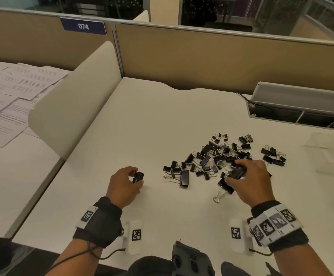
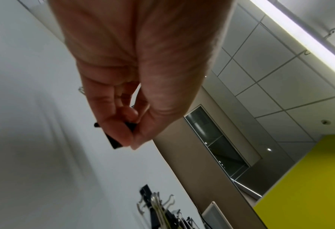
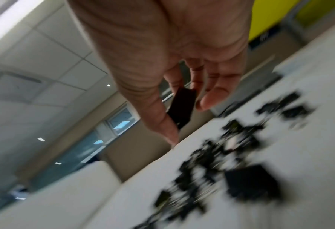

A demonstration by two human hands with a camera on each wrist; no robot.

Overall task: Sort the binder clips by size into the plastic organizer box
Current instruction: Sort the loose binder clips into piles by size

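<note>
A heap of black binder clips (image 1: 219, 158) of mixed sizes lies on the white desk (image 1: 146, 120), blurred in the right wrist view (image 3: 227, 156). My left hand (image 1: 137, 179) is left of the heap and pinches one black clip (image 1: 137, 177) between thumb and fingers (image 2: 123, 133). My right hand (image 1: 236, 173) is over the heap's near right part and grips a black clip (image 1: 238, 172), seen between thumb and fingers (image 3: 182, 108). The clear plastic organizer box (image 1: 333, 154) stands at the far right.
A beige divider (image 1: 76, 100) borders the desk on the left, with papers (image 1: 12, 92) beyond it. A cable tray with a raised lid (image 1: 301, 104) sits at the back right. Two tagged white blocks (image 1: 136, 235) (image 1: 236, 234) lie near the front edge.
</note>
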